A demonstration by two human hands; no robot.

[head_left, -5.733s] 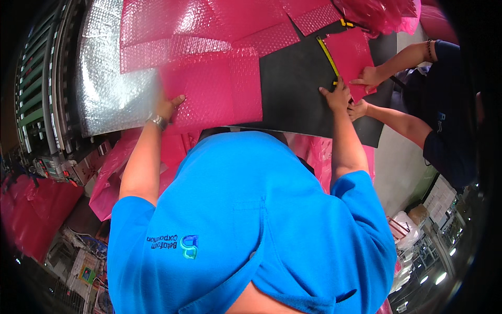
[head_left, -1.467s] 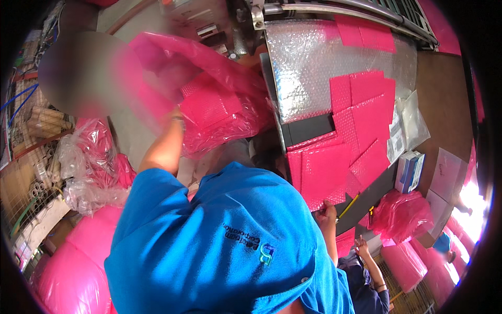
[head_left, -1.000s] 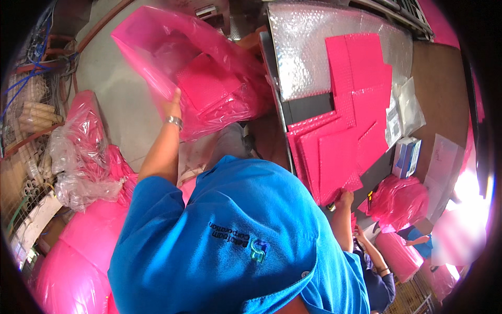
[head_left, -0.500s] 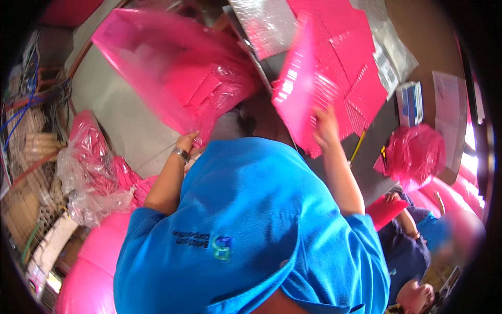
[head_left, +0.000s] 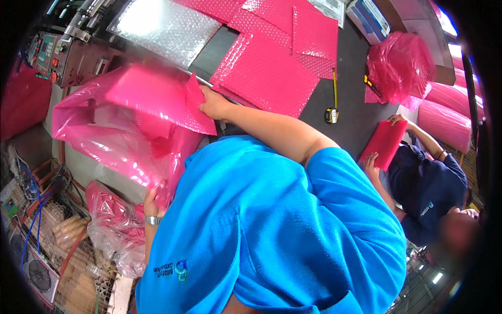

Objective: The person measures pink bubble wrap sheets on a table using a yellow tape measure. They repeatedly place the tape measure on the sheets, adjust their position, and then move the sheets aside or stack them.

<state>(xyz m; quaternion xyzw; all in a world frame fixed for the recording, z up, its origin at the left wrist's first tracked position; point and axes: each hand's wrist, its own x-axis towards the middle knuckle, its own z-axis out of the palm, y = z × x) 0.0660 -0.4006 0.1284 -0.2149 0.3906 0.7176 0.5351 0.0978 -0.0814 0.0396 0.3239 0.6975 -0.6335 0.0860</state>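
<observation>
My left hand (head_left: 155, 198) is closed on the near edge of a large, translucent pink plastic bag (head_left: 112, 154). My right arm reaches across to the bag's mouth. There my right hand (head_left: 213, 103) grips the end of a pink bubble-wrap pouch (head_left: 157, 97), which lies flat over the opening. More pink pieces show dimly through the bag's film. To the right of that hand, a loose pile of pink bubble-wrap pouches (head_left: 266, 73) is spread on the dark table (head_left: 348, 86).
A clear bubble-wrap sheet (head_left: 167, 31) lies at the table's far left, near a machine with a control panel (head_left: 49, 60). A yellow tape measure (head_left: 332, 115) and a filled pink bag (head_left: 400, 68) are on the right. Beyond, a co-worker (head_left: 429, 183) holds a red-pink stack (head_left: 384, 145).
My right hand has carried the pouch leftward from the pile to the bag's mouth. My left hand still grips the bag, and the view has turned.
</observation>
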